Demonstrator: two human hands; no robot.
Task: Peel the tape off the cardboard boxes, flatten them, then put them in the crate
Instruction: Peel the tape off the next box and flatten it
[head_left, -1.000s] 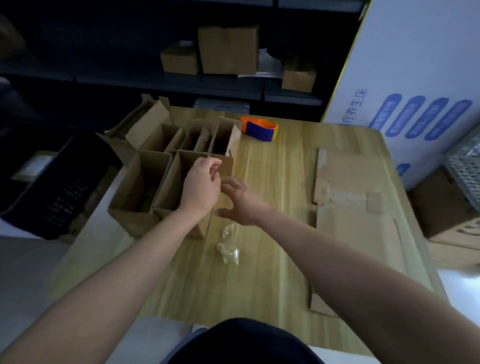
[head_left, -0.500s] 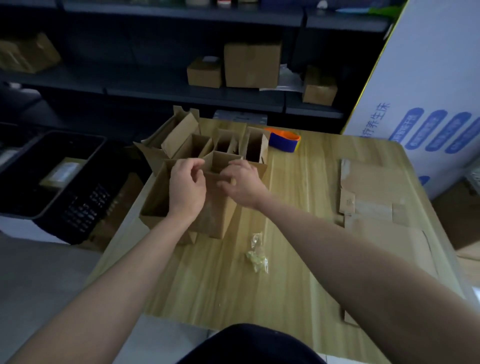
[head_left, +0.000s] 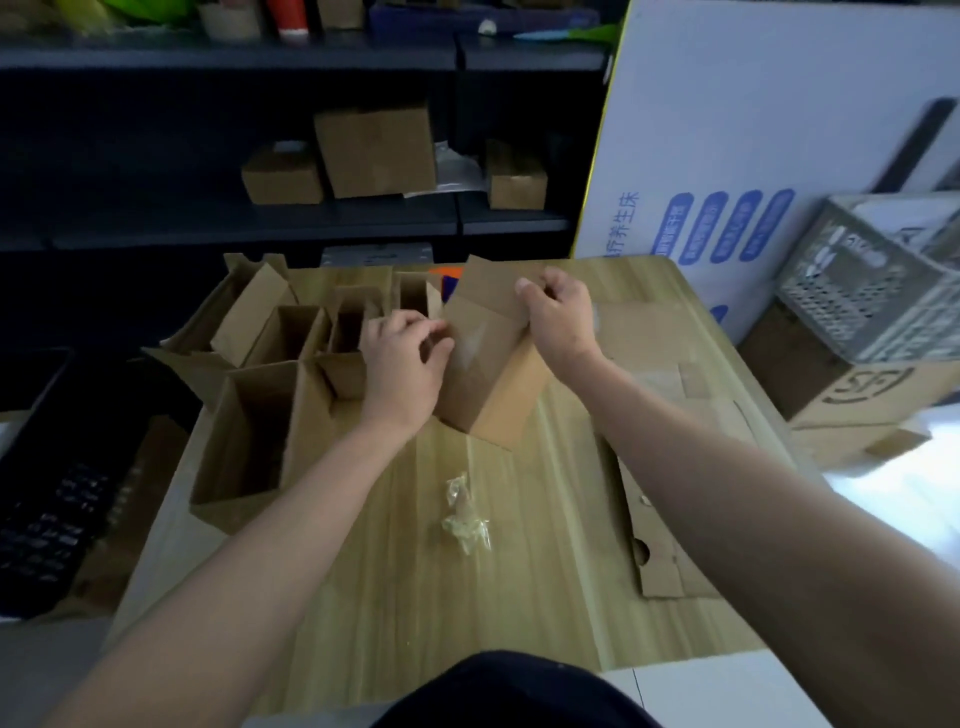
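Dim storeroom: dark shelving (head_left: 260, 228) at the back carries several closed cartons, and a tall white printed carton (head_left: 727, 130) leans at the right. A pale wood-grain table (head_left: 395, 597) takes up the middle. A cluster of open boxes (head_left: 260, 426) stands on its left part, flaps up; flattened cardboard (head_left: 670, 519) lies along its right part; a wad of peeled tape (head_left: 465, 519) lies near the middle, apart from both. A black crate (head_left: 47, 514) sits low beside the table's left edge, and a grey perforated crate (head_left: 872, 291) rests on a printed carton off to the right; which one is meant for the flats I cannot tell. The small cardboard box (head_left: 488, 374) is held tilted just right of the cluster, its lower corner at or just above the table. The right hand (head_left: 558, 317) grips its upper flap edge. The left hand (head_left: 405, 364) has its fingers curled at the box's left edge, beside a shiny strip of clear tape (head_left: 470, 353) on the near face. Step in hand, by my reading: the tape-peeling stage on this box, with flattening not begun. The next move likely calls for lifting a free tape end with a fingertip while the right hand steadies the box. The tape is clear on brown card in poor light, so the end may be hard to find
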